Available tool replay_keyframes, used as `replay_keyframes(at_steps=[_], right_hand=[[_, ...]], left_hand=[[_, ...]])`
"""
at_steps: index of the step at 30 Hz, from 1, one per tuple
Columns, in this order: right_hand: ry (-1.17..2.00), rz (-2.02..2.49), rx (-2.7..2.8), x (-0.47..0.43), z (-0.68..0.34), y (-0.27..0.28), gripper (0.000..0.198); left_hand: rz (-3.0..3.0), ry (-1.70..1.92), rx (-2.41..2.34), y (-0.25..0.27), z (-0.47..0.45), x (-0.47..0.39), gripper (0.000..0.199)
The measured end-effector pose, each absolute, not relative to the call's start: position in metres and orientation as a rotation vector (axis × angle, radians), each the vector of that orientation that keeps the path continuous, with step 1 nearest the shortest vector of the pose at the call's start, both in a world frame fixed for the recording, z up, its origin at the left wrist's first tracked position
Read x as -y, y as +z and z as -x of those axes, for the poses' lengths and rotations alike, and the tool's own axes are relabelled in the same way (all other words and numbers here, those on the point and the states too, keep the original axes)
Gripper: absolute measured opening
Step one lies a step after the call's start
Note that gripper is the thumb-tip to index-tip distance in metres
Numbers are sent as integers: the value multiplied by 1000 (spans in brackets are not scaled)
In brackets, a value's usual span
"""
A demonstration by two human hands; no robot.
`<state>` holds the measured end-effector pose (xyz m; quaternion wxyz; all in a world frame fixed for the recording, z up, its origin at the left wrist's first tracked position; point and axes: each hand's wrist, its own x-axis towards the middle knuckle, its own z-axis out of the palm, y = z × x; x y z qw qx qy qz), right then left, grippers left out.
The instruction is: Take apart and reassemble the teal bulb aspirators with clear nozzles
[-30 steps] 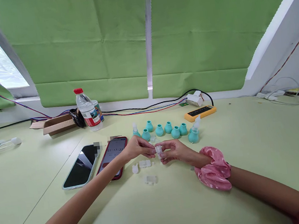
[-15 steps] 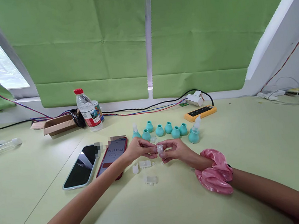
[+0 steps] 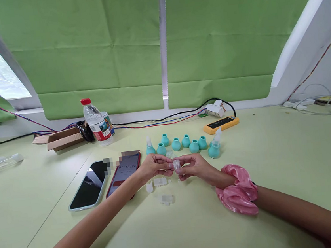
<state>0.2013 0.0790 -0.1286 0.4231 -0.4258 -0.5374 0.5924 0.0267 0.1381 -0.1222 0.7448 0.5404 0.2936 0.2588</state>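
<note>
Between my two hands is a small clear plastic cylindrical piece [image 3: 176, 165], held above the table. My left hand [image 3: 156, 166] pinches its left side with thumb and fingertips. From the right, the thumb and fingers of my right hand [image 3: 194, 166] close on the same piece. Just below lie loose clear plastic parts: a round cap [image 3: 149, 187], a short tube [image 3: 160, 181] and another tube [image 3: 166, 199]. Behind my hands stand several turquoise rubber bulbs [image 3: 176, 144]. A bulb with a clear nozzle [image 3: 214, 149] is at their right end, another [image 3: 150, 148] at their left.
Two phones lie to the left, one black-screened [image 3: 89, 185] and one showing a timer [image 3: 125, 170]. A water bottle [image 3: 98, 125] and an open cardboard box [image 3: 65, 139] stand farther back. A yellow power strip [image 3: 221, 125] with cables lies at the back right.
The clear piece has turned slightly between my fingers. Both hands stay in nearly the same place, and the view has shifted a little.
</note>
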Motion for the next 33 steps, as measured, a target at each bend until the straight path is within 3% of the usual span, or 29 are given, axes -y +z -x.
replay_keyframes(at_steps=[33], right_hand=[[1510, 974, 1294, -77, -200, -124, 45]], left_hand=[[-1388, 605, -637, -111, -27, -132, 31]])
